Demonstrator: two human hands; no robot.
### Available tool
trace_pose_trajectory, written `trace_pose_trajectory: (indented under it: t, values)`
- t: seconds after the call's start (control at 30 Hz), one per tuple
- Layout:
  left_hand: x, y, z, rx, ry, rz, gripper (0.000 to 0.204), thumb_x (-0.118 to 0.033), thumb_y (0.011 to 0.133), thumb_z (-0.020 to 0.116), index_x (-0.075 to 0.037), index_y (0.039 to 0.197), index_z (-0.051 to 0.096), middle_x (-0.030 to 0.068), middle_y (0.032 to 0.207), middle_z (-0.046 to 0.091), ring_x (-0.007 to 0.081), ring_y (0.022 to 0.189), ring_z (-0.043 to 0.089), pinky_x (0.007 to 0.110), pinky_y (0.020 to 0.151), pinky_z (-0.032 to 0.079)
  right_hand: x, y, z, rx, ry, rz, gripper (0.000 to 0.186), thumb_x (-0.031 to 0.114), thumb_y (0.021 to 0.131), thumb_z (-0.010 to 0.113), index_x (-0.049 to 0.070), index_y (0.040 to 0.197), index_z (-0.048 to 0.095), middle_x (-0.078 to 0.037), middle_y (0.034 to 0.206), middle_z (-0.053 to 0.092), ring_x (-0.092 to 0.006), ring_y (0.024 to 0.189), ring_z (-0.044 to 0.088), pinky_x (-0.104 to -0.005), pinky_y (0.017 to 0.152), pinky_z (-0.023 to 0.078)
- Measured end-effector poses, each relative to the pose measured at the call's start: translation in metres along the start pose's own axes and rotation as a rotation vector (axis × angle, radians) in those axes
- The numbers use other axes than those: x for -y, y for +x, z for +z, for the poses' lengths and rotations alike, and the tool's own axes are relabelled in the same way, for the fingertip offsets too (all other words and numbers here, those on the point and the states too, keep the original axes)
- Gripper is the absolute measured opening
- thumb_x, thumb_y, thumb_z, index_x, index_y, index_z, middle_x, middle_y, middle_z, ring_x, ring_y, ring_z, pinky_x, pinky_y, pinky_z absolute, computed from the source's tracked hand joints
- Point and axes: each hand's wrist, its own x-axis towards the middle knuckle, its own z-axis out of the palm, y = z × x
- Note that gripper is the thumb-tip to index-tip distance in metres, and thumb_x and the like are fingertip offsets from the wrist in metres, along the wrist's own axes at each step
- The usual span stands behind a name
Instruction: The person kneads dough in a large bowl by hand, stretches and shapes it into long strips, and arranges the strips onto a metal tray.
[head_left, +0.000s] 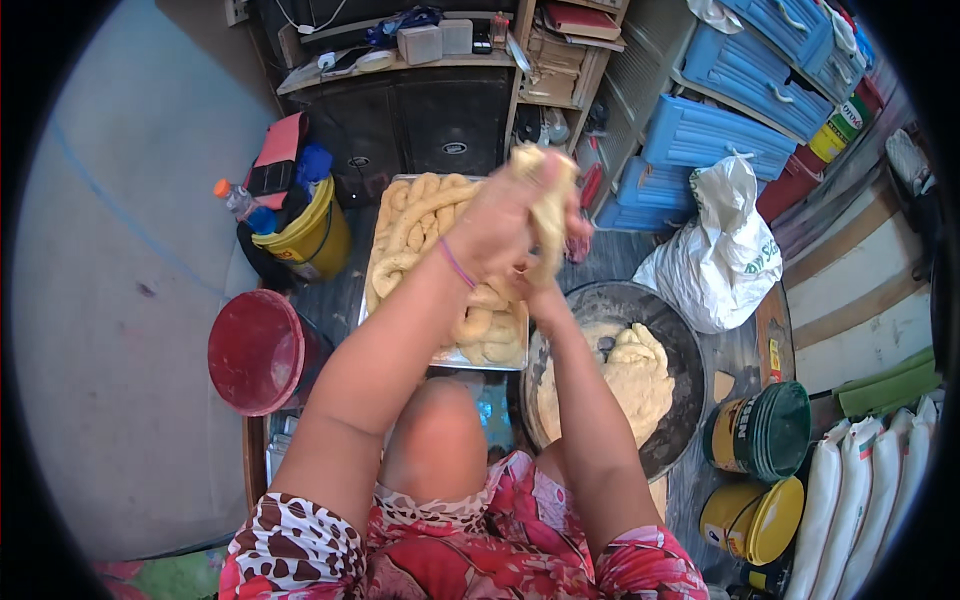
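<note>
The 2 hands are up in the air, over the right side of the metal tray (478, 366). Between them is a long, soft, pale yellow strip of dough (549, 228). The left hand (503, 222) is closed around the upper part, and some dough pokes out past it. The right hand (538, 288) holds the low end. Both hands are blurry, so I cannot tell how each finger sits. A thin pink band (458, 264) goes around the left wrist.

Fat dough ropes (418, 232) fill the tray from its far edge to its near edge. Some bend into loops, and 1 loop is close to the near edge.

Just beside the tray's right edge is a big, round, black basin (690, 400). A big lump of dough (640, 392) lies flat in it, with bumpy folds near the far rim. The right arm crosses over the basin's left side.

A red bucket (256, 352) stands to the left of the tray's near left corner. A yellow bucket (325, 235) full of things stands left of the tray's left edge. A white sack (718, 250) sits by the basin's far right rim. A green tub (770, 432) is near the basin's right rim, with a yellow tub (765, 520) just beside it.
</note>
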Motion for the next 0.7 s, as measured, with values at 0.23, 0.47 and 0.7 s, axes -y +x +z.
trace_pose_trajectory:
  t: [0.23, 0.47, 0.7]
  values:
    - [-0.023, -0.043, -0.142, -0.604, 0.332, 0.173, 0.027, -0.025, 0.090, 0.049, -0.003, 0.107, 0.046, 0.0077, 0.093, 0.051, 0.0186, 0.085, 0.053, 0.035, 0.077, 0.047, -0.022, 0.003, -0.029, -0.370, 0.275, -0.188, 0.028, 0.001, 0.074, 0.062, 0.005, 0.098, 0.049, -0.005, 0.090, 0.057, -0.0135, 0.080, 0.055, -0.0235, 0.067, 0.045]
    - [0.002, -0.134, -0.241, -0.983, 1.004, -0.043, 0.030, -0.012, 0.081, 0.057, -0.002, 0.108, 0.049, 0.0057, 0.093, 0.054, 0.0147, 0.084, 0.053, 0.027, 0.074, 0.044, -0.070, 0.017, 0.006, -0.328, -0.290, -0.080, 0.050, 0.010, 0.070, 0.066, 0.007, 0.117, 0.047, -0.017, 0.109, 0.052, -0.0310, 0.103, 0.050, -0.0333, 0.091, 0.038]
    - [-0.005, -0.148, -0.229, -0.917, 1.356, -0.112, 0.044, -0.021, 0.079, 0.061, -0.001, 0.116, 0.049, 0.0100, 0.103, 0.053, 0.0202, 0.091, 0.053, 0.031, 0.081, 0.043, -0.043, 0.011, 0.023, -0.157, -0.711, -0.183, 0.072, 0.040, 0.066, 0.069, 0.012, 0.127, 0.041, -0.016, 0.126, 0.041, -0.0308, 0.121, 0.033, -0.0461, 0.100, 0.024]
